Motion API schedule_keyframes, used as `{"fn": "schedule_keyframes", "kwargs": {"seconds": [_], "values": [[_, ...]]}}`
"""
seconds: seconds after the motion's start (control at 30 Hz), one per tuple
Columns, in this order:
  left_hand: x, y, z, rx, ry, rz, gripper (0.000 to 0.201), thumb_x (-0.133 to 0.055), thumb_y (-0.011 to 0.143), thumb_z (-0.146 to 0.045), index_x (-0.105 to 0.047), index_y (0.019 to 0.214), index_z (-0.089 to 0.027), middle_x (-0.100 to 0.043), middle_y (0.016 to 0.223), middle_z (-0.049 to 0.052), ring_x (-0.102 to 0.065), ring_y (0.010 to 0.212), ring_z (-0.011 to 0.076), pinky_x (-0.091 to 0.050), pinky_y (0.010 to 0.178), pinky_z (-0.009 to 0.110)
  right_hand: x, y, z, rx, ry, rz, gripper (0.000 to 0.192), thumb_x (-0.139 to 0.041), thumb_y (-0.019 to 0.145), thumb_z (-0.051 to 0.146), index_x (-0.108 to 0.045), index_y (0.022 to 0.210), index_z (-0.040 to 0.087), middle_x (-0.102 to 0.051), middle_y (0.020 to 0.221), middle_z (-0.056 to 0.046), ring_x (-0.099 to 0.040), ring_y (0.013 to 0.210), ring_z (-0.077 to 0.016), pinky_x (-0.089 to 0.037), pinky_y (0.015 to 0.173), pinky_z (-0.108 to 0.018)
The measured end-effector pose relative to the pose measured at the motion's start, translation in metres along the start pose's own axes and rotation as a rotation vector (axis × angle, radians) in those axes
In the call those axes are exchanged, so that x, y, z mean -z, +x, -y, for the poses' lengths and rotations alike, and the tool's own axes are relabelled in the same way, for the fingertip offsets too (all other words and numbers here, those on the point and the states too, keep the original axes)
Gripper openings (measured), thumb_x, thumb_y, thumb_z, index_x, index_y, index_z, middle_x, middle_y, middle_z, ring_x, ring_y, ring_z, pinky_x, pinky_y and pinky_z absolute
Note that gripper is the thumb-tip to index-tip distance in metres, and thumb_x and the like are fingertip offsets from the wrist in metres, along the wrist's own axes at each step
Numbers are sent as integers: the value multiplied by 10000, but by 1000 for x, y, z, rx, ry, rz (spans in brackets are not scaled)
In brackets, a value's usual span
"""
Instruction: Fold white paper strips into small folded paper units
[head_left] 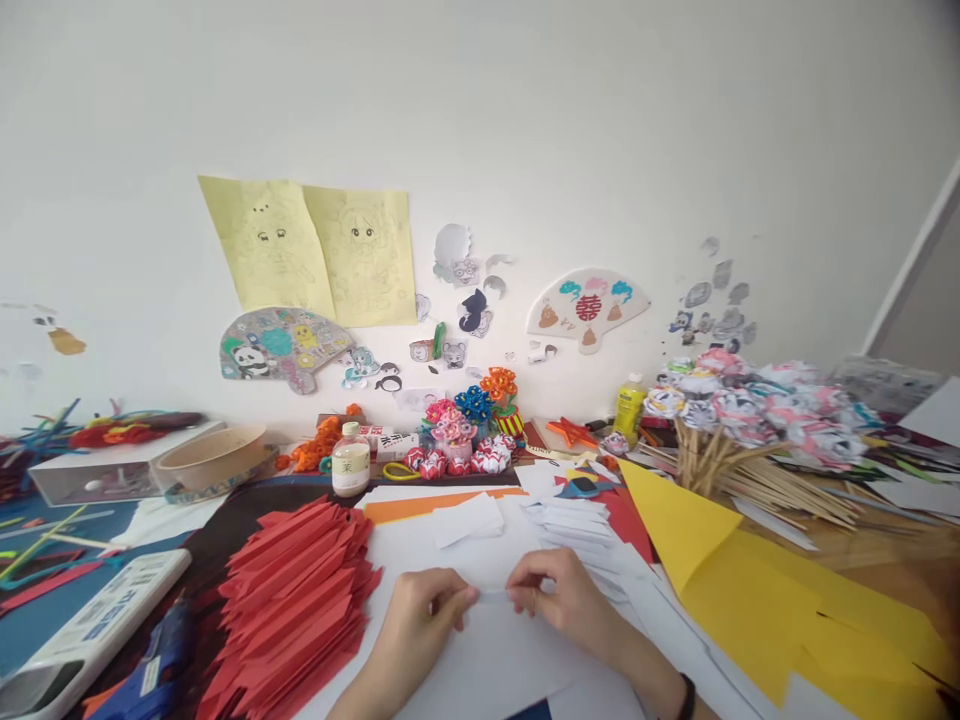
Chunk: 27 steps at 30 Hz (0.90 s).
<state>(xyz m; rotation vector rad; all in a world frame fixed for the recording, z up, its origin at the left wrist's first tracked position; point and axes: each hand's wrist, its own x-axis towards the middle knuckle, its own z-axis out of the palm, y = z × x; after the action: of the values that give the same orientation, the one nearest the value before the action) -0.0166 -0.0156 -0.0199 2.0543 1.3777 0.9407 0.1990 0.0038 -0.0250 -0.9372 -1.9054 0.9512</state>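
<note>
the left hand (420, 620) and right hand (559, 600) each pinch one end of a small white paper piece (493, 594), apparently folded, held low over the white sheet (480, 670); a red folded-paper stack (296, 590) lies just left; yellow paper (750, 590) lies right.

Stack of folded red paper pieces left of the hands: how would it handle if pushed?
The stack of folded red paper pieces looks light and loose; its fanned, uneven layers would probably slide apart. The thin folds likely crush easily.

Red double-happiness sign "囍" on the white paper fan (587, 308) — other print illegible
</note>
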Motion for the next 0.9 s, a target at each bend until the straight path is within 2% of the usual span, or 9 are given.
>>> {"fn": "schedule_keyframes", "kwargs": {"seconds": [0.17,0.3,0.43,0.53,0.7,0.9], "values": [[0,1,-1,32,-5,-10,362,-520,850,-347,-633,562,-158,-635,531,3,-503,524,120,-363,551,196,10,0,-1,-12,82,-33,140,-642,780,260,-716,837,155,-708,671,-50,-592,523,-142,-487,564,-262],[0,-3,-6,-37,-48,40,355,-493,868,-358,-656,625,-157,-652,578,15,-523,556,127,-384,583,198,17,0,-5,-12,188,-105,208,-620,815,326,-703,863,142,-676,644,-44,-605,554,-141,-490,572,-258],[1,-5,-5,-58,-68,42,358,-476,876,-396,-656,680,-156,-650,606,22,-526,572,133,-389,592,202,17,1,-11,-52,262,-70,296,-617,811,403,-698,878,127,-652,599,-39,-569,486,-123,-467,496,-238],[2,-4,-3,-18,-84,23,410,-422,897,-428,-628,661,-163,-630,591,14,-522,577,139,-379,594,209,17,1,-9,-34,193,-83,290,-629,807,404,-719,882,139,-665,630,-48,-582,515,-132,-487,546,-260],[2,8,2,79,-75,-52,476,-350,906,-475,-553,598,-175,-568,545,-7,-481,539,142,-344,565,222,24,1,0,95,-33,-207,198,-714,750,351,-747,878,204,-691,747,-49,-629,687,-181,-496,672,-284],[-6,32,4,130,-76,-37,508,-344,892,-508,-513,543,-181,-531,488,-22,-466,497,139,-332,557,228,29,-2,-4,183,-201,-318,143,-623,835,309,-722,880,215,-682,800,-48,-629,726,-186,-493,679,-278]]}}
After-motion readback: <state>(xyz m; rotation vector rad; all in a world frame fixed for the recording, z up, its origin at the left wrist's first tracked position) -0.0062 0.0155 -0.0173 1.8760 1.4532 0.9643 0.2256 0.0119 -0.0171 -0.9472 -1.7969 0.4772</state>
